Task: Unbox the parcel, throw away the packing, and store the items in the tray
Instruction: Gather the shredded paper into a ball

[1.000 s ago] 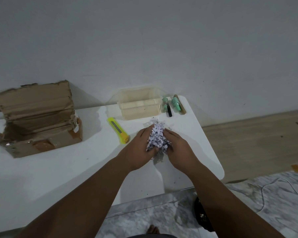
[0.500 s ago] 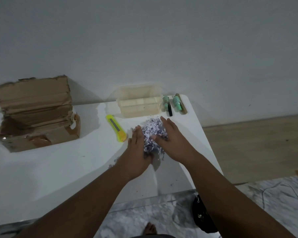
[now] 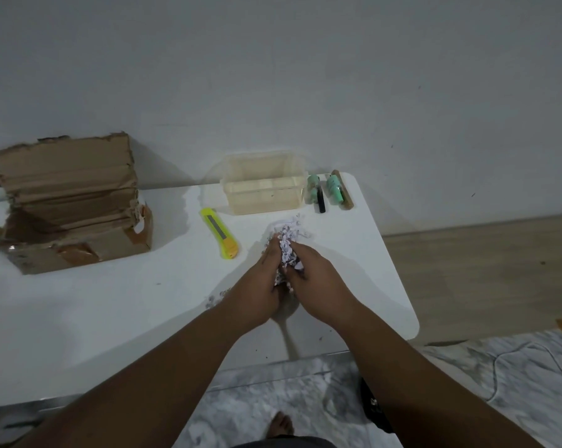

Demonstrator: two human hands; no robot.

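Note:
A clump of shredded white paper packing (image 3: 287, 250) is squeezed between my left hand (image 3: 262, 279) and my right hand (image 3: 315, 279) over the white table (image 3: 111, 312). Both hands curl round it. A few shreds lie loose on the table beyond my fingers and by my left wrist. The clear plastic tray (image 3: 264, 189) stands at the table's back edge with nothing visible inside. To its right lie two mint-green items (image 3: 334, 189), a black pen-like item (image 3: 321, 200) and a brown stick (image 3: 346, 192). The torn-open cardboard parcel (image 3: 69, 205) sits far left.
A yellow utility knife (image 3: 219, 232) lies between the parcel and the tray. The table's rounded right edge drops to wood and marble-pattern floor. A dark object (image 3: 375, 405) sits on the floor under my right forearm. A wall runs close behind the table.
Half a second ago my hands lay flatter over the spread shreds. Now they have closed together and bunched the packing into a tight clump between them.

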